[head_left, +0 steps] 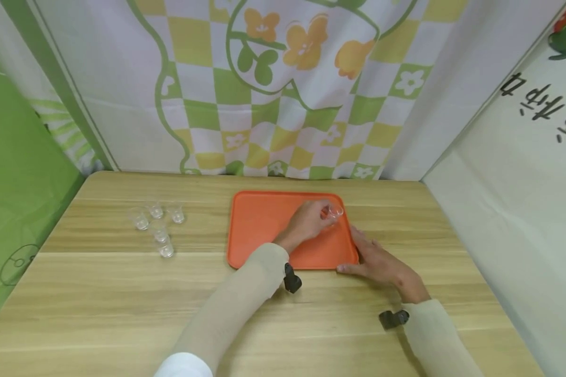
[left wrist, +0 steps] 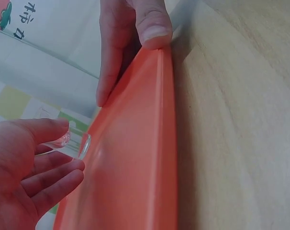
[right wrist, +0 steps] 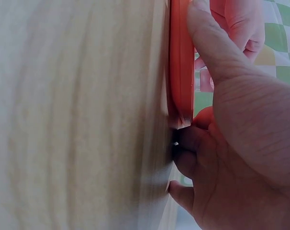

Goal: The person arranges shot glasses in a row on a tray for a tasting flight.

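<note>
My left hand [head_left: 306, 217] pinches a small clear cup [head_left: 336, 211] between thumb and fingers, above the back right part of the orange tray [head_left: 259, 225]. In the left wrist view the cup [left wrist: 81, 147] is tilted on its side, its open rim toward the tray. Around the tray's front right corner my right hand [head_left: 379, 262] grips the edge, thumb along the front rim and fingers against the right side. The right wrist view shows that thumb on the tray's rim [right wrist: 182, 72], with the fingers bent at its end.
Several similar clear cups [head_left: 165, 247] stand in a loose group on the left of the wooden table [head_left: 193, 309]. A checked, flowered curtain [head_left: 283, 115] hangs behind the table. A green panel [head_left: 19, 183] is on the left and a white wall [head_left: 523, 209] on the right.
</note>
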### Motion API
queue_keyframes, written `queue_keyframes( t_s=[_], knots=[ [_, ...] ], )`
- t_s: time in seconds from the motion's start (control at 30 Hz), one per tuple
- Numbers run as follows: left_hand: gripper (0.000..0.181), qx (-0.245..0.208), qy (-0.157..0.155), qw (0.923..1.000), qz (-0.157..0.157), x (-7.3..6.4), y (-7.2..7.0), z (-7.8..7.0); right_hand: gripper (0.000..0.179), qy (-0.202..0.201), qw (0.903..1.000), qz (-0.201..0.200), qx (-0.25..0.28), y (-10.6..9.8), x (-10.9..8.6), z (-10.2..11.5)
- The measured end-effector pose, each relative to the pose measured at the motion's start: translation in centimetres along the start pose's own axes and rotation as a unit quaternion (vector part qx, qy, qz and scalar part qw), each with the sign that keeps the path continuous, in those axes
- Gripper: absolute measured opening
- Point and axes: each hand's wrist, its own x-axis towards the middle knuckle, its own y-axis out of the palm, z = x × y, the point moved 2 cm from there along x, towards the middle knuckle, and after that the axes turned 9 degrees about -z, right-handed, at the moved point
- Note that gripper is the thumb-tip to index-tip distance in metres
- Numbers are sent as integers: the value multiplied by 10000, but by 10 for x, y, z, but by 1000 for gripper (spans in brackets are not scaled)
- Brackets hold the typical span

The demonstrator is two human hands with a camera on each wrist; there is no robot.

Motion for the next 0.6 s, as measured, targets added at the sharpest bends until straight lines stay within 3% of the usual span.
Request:
queue_keyframes(
  t_s=[0.6],
  knots=[
    [16, 134, 138, 9998, 12, -2, 3, 3, 112, 19, 10000, 32, 4, 0, 1, 0]
  ],
)
